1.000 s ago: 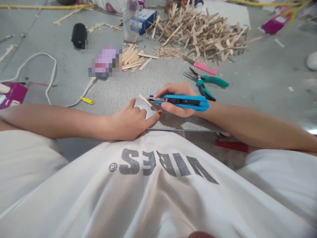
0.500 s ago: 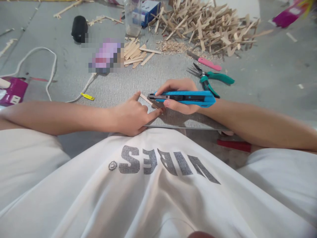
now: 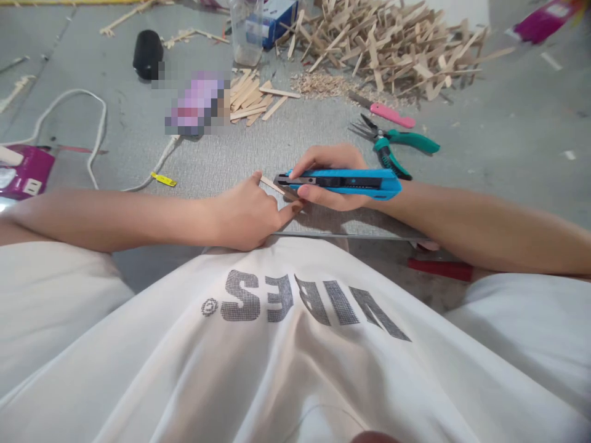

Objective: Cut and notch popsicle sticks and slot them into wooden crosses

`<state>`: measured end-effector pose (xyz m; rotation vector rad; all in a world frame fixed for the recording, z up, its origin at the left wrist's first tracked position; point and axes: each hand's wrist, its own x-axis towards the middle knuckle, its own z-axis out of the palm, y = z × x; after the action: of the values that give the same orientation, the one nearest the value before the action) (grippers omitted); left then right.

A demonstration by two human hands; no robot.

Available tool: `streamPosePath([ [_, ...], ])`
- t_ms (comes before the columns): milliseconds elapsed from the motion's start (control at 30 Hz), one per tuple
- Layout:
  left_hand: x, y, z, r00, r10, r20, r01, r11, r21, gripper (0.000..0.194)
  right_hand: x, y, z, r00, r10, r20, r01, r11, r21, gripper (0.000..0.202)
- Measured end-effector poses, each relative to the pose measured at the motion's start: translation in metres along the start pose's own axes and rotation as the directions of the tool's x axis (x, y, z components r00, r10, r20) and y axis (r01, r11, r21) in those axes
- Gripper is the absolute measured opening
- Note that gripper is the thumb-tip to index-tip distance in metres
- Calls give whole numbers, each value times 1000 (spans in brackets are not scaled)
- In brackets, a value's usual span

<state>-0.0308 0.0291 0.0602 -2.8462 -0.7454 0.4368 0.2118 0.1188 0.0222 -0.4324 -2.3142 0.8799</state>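
My left hand (image 3: 252,209) rests at the table's near edge, with forefinger and thumb gripping a thin wooden craft stick (image 3: 272,185) by its two ends against the surface. A blue utility knife (image 3: 360,183) lies in my right hand (image 3: 335,166), whose fingers are wrapped round its body. The knife's front end is over the middle of the stick; whether the blade touches the wood I cannot tell. Beyond my right wrist lie green-handled pliers (image 3: 392,144) and a pink-handled knife (image 3: 390,115).
At the back sits a large heap of wooden sticks (image 3: 392,49) beside wood shavings (image 3: 323,85). Near it are a smaller stick pile (image 3: 249,98), a clear plastic container (image 3: 247,37) and a blue box (image 3: 279,21). A phone (image 3: 196,101) with a white cable (image 3: 104,123) and a black case (image 3: 148,54) lie left.
The knife has shifted very slightly left over the stick, with my right thumb moving the same way. My left hand keeps its hold. The view has tilted a little.
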Motion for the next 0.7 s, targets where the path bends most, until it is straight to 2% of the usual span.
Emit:
streamPosePath([
  [167, 0, 1, -1, 1000, -8, 8, 8, 999, 48, 76, 0, -1, 1, 991, -135, -7, 135, 991, -17, 20],
  [267, 0, 1, -2, 1000, -19, 2, 19, 999, 38, 71, 2, -2, 2, 977, -211, -24, 212, 977, 18, 22],
  [400, 1, 1, -4, 1000, -12, 13, 12, 999, 34, 72, 2, -2, 1, 984, -173, -34, 175, 983, 59, 26],
  [700, 1, -1, -5, 1000, -22, 16, 21, 1000, 17, 78, -5, 2, 3, 983, -171, -64, 170, 985, -13, 27],
])
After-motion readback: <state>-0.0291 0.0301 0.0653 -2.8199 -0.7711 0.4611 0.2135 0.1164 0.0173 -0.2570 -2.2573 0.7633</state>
